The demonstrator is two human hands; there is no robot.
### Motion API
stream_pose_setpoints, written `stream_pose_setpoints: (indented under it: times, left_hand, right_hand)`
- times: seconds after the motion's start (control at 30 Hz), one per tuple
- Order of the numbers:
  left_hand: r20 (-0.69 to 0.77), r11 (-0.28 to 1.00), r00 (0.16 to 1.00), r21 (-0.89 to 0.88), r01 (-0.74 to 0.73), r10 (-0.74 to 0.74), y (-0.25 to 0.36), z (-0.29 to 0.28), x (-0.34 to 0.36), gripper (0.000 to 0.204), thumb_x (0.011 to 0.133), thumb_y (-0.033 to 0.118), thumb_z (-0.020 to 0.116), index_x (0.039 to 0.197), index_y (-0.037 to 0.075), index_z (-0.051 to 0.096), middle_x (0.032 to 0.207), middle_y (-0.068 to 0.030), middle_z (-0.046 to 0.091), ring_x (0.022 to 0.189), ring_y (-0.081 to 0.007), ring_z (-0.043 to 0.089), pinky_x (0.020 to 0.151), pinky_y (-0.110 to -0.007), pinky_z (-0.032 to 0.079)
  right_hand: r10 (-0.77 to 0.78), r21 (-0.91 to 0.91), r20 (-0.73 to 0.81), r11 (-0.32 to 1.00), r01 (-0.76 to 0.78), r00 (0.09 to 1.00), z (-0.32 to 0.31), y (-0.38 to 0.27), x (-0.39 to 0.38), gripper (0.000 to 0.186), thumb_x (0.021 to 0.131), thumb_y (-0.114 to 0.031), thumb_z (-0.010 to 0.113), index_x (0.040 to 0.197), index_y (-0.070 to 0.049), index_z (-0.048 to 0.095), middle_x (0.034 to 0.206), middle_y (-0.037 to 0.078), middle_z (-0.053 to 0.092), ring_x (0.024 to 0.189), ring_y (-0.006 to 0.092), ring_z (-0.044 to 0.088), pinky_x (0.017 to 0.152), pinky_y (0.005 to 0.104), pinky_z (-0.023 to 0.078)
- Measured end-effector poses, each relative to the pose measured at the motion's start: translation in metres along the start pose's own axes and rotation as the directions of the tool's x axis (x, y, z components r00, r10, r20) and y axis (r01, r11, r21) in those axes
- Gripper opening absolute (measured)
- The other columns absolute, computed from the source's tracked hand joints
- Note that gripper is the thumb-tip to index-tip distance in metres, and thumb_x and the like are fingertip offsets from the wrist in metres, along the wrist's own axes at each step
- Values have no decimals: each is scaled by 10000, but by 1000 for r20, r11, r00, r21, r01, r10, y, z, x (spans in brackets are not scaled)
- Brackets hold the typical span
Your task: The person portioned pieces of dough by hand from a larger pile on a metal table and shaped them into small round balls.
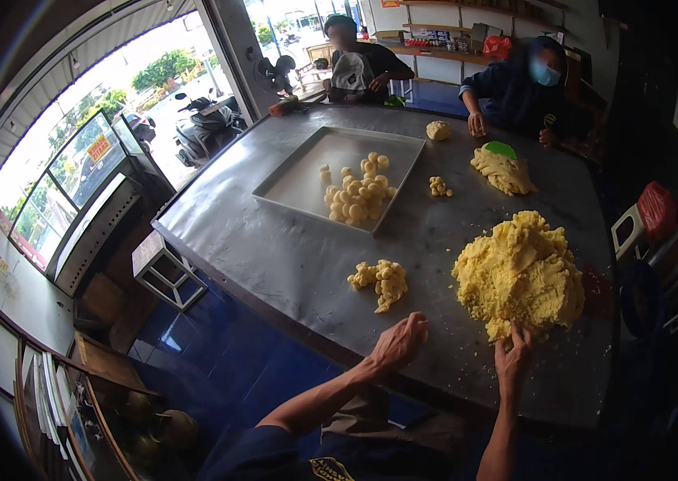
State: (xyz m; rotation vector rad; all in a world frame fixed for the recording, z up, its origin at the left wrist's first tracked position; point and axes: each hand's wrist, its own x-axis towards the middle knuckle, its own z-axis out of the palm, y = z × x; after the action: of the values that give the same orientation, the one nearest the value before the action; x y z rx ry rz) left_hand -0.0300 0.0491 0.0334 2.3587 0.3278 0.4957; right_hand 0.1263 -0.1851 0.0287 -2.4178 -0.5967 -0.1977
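Observation:
A big yellow mound of crumbly mash or dough [519, 272] is heaped on the right part of the metal-topped table [275, 248]. At its near edge, the fingers of my right hand [513, 357] are pressed into the mash and close around a bit of it. My left hand [400, 341] is curled closed above the table to the left of the mound. What it holds, if anything, is hidden by the fingers. Just beyond the left hand lies a loose cluster of small yellow lumps [380, 282].
Farther back, a shallow metal tray [291, 172] holds many pale round balls [359, 192]. Beyond the mound are small balls [440, 187], a dough piece [437, 130] and a larger dough mass [503, 170] with a green scraper [500, 150]. Two people [527, 84] [359, 64] are at the far side.

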Motion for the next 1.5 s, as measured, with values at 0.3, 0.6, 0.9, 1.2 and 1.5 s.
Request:
stream_pose_setpoints:
  times: [0.3,0.6,0.9,1.2,1.5]
  left_hand:
    - [-221,935,975,349,69,10,-12,26,76,230,968,282,516,948,57,554,888,-136,641,920,-322,604,822,-436,449]
    - [211,994,975,68,-80,64,-13,-39,-12,337,922,181,616,1239,81,561,1182,-159,605,1040,-345,592,920,-426,445]
    - [-195,906,950,396,-151,243,-57,-69,52,400,849,93,670,1242,50,606,1345,-128,572,1262,-343,513,1056,-444,408]
    - [-225,939,950,315,-140,217,-72,-57,2,318,870,121,672,1183,72,652,1258,-105,606,1141,-305,573,975,-418,484]
    - [-201,922,979,382,60,19,-61,-54,-1,264,868,228,693,1031,53,582,990,-107,641,917,-309,614,806,-423,507]
  right_hand:
    - [1,-15,85,1000,0,996,-2,0,6,429,908,-16,596,1337,-9,583,1238,218,559,1084,371,600,870,433,518]
    - [37,-23,63,999,-35,997,-9,-11,-4,629,853,-66,697,1438,-15,471,1400,313,441,1259,457,490,1010,462,459]
    - [64,-10,108,998,-63,992,0,2,9,512,821,-44,724,1316,-8,601,1219,244,584,1122,401,581,922,458,493]
    - [11,-121,73,993,-2,997,-25,16,9,416,853,40,632,1268,43,608,1154,205,528,1075,364,570,920,441,483]
    - [-96,-219,129,968,123,987,-15,-2,-31,513,901,63,568,1401,-28,500,1226,208,519,1125,404,558,918,467,487]
